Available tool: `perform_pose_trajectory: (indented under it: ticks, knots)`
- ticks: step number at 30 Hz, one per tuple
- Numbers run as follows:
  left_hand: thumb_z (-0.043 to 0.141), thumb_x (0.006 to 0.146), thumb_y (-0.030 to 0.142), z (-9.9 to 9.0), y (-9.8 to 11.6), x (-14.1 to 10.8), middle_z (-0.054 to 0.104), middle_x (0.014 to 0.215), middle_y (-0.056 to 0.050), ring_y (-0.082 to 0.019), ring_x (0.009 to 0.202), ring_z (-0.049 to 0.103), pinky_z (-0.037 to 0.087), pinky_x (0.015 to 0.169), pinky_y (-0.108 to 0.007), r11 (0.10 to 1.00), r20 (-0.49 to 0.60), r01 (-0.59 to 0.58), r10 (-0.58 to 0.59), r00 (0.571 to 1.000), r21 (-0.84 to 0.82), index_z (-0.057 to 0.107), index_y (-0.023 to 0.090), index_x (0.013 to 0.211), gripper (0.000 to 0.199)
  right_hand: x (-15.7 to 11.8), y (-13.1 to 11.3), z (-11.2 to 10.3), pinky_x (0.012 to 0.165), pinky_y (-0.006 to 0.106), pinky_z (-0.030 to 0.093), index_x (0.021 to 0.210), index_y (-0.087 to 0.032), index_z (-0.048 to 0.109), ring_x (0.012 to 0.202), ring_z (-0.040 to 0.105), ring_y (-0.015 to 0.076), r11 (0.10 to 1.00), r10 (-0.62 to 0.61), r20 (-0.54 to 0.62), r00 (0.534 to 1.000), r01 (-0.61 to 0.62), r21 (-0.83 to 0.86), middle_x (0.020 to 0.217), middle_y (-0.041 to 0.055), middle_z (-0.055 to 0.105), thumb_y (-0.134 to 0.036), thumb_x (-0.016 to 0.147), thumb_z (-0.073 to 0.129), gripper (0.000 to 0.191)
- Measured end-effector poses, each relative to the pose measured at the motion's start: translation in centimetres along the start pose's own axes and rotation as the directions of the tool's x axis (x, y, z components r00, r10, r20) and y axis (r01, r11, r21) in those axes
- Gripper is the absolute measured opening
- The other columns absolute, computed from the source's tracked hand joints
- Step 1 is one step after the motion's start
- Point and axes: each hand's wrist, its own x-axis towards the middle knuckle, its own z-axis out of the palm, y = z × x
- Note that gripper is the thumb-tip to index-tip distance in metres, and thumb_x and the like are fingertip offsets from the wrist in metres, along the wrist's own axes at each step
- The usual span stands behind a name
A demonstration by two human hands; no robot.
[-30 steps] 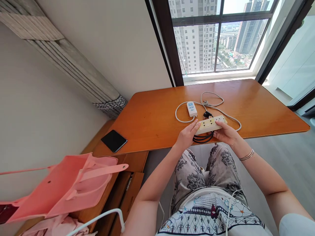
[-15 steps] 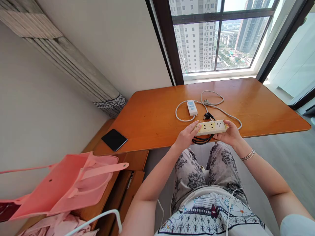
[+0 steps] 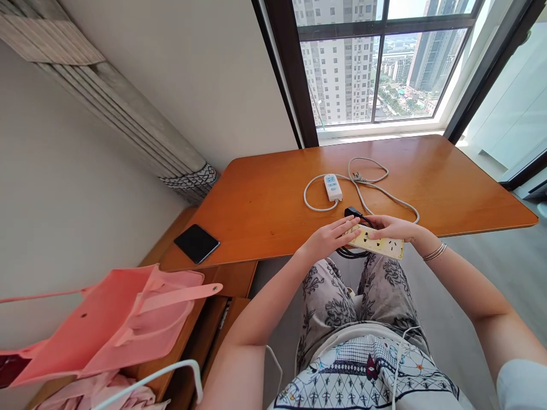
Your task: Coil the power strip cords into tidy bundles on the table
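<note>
A black phone (image 3: 197,244) lies flat at the left near corner of the tabletop (image 3: 265,210). Further right, the left hand (image 3: 327,239) is partly open, its fingers laid nearly straight over the left end of a cream power strip (image 3: 384,246). Beyond it, a white socket block (image 3: 332,188) rests on the tabletop between the far and near edges. A black plug (image 3: 352,212) shows just past the left fingers, and coils of black cable (image 3: 352,253) hang under the strip at the near edge. The strip itself, socket face up, is held at that edge, right of its middle. The right hand (image 3: 395,229) is half closed on its far long side, thumb over the face.

Half a second ago the right hand gripped the right end; now that end is free and angled toward the lap. I judge this a regrip that turns the strip and exposes its end. A white cord (image 3: 399,200) loops behind, toward the right.
</note>
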Motion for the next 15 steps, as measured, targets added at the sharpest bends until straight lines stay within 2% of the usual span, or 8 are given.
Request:
perform_pose_trajectory:
  ticks: [3,5,8,11,13,15]
  knots:
    - [0.049,0.103,0.024,-0.3,-0.2,0.4,0.064,0.146,-0.011,-0.024,0.145,0.052,0.039,0.123,-0.055,1.000,-0.008,-0.022,0.022,1.000,-0.004,0.071,0.030,0.128,0.034,-0.1,-0.3,1.1,0.061,0.025,0.057,0.119,-0.020,0.072,0.078,0.070,0.0163,0.970,-0.083,-0.066,0.994,0.065,-0.236,0.103,0.0029,0.077,-0.034,0.074,0.086,0.049]
    - [0.049,0.103,0.023,-0.6,-0.4,0.5,0.064,0.146,-0.010,-0.024,0.146,0.051,0.034,0.125,-0.058,0.999,0.005,-0.013,0.012,1.000,0.039,0.071,0.031,0.128,0.033,-0.1,-0.1,1.5,0.058,0.024,0.056,0.116,-0.020,0.072,0.075,0.068,0.0158,0.954,-0.124,-0.110,0.986,0.088,-0.287,0.097,0.0023,0.077,-0.036,0.073,0.086,0.048]
    - [0.048,0.104,0.024,-0.9,-0.7,0.7,0.062,0.149,-0.010,-0.023,0.148,0.048,0.033,0.126,-0.059,0.992,0.020,0.019,-0.022,1.000,0.123,0.070,0.030,0.127,0.032,-0.1,0.6,1.7,0.054,0.022,0.054,0.115,-0.019,0.070,0.072,0.067,0.0147,0.969,-0.108,-0.150,0.983,0.070,-0.238,0.093,0.0011,0.075,-0.039,0.073,0.087,0.049]
    - [0.046,0.104,0.024,-1.1,-1.1,0.9,0.060,0.151,-0.010,-0.023,0.147,0.050,0.038,0.124,-0.054,0.982,-0.027,0.075,-0.071,0.997,0.173,0.069,0.030,0.128,0.034,0.2,1.3,2.1,0.054,0.022,0.054,0.115,-0.020,0.067,0.072,0.068,0.0145,0.991,-0.063,-0.182,0.981,0.039,-0.130,0.093,0.0009,0.075,-0.042,0.075,0.086,0.049]
    - [0.046,0.102,0.022,-1.1,-1.5,0.9,0.058,0.153,-0.010,-0.025,0.146,0.051,0.040,0.123,-0.051,0.970,-0.112,0.166,-0.147,0.983,0.179,0.067,0.029,0.132,0.037,0.4,1.5,2.4,0.056,0.024,0.056,0.115,-0.021,0.065,0.074,0.069,0.0152,0.996,-0.068,-0.218,0.973,0.056,-0.062,0.095,0.0017,0.075,-0.043,0.074,0.087,0.051]
    - [0.050,0.099,0.021,-0.9,-1.9,0.8,0.056,0.154,-0.013,-0.026,0.143,0.054,0.044,0.120,-0.049,0.942,-0.247,0.315,-0.279,0.928,0.118,0.061,0.026,0.139,0.043,0.6,1.5,2.9,0.059,0.026,0.057,0.115,-0.021,0.064,0.076,0.069,0.0160,0.996,-0.094,-0.280,0.955,0.092,-0.019,0.099,0.0029,0.076,-0.043,0.074,0.087,0.052]
